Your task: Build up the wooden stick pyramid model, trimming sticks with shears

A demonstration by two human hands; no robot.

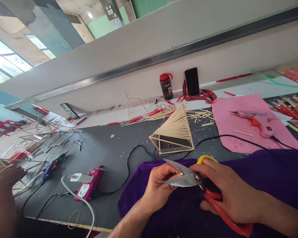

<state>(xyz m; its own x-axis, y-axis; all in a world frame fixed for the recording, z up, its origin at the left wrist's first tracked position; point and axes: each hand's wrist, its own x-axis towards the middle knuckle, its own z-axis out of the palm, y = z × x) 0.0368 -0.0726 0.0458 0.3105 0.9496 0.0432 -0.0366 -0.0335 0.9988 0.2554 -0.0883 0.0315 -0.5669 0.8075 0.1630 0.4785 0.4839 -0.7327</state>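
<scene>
My right hand (230,191) grips scissors (186,180) with one yellow and one red handle, their blades apart and pointing left. Pinched in my left hand (157,188) is a thin pale wooden stick (181,174). Only its short end shows, between the blades; the rest is hidden by my fingers. Both hands are above a purple cloth (188,215) over the table's near side. Just beyond them stands a frame of wooden sticks (175,127), its sticks fanned out in a sloping row.
On a pink sheet (230,138) lies a hot glue gun (260,124). Cut sticks (201,115), a bottle (166,87) and a phone (192,82) are at the back. Cables run past a magenta power strip (89,185). Another person's hand (10,177) is at left, near a blue glue gun (49,169).
</scene>
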